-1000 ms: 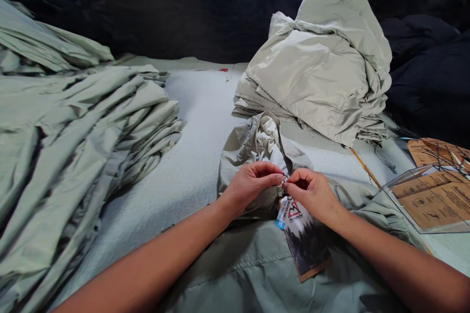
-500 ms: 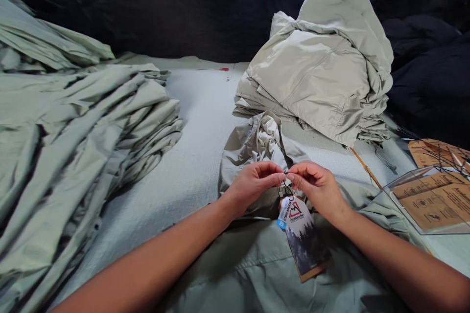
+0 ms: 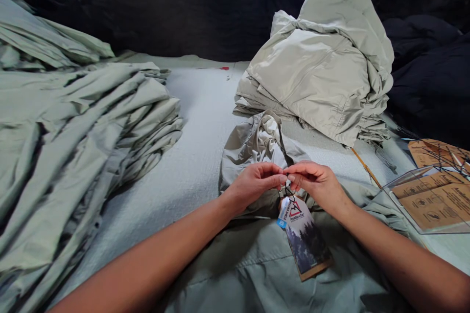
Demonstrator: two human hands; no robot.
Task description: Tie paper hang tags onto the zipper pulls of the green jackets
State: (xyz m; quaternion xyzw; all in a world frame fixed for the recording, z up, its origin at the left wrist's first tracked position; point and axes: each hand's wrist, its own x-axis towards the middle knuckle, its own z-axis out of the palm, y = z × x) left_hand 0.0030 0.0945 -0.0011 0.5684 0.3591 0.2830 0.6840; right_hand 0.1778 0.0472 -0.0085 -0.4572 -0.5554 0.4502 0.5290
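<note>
My left hand (image 3: 257,183) and my right hand (image 3: 317,183) meet fingertip to fingertip, each pinching the thin black tag string (image 3: 291,195). From that string hangs a printed hang tag (image 3: 306,237) showing a forest picture, with a blue sticker at its left edge and brown card behind. The tag lies over a grey-green jacket (image 3: 235,264) spread nearest me. Just beyond my fingers, the jacket's gathered hood (image 3: 253,142) lies on the table.
Folded light jackets are stacked (image 3: 312,78) at the back right. A large pile of similar garments (image 3: 91,132) covers the left. At the right, a clear tray (image 3: 414,222) holds brown tags with black strings. Dark garments (image 3: 165,14) line the back.
Both hands keep nearly the same place, with the fingertips pressed slightly closer together around the string. The tag has barely shifted.
</note>
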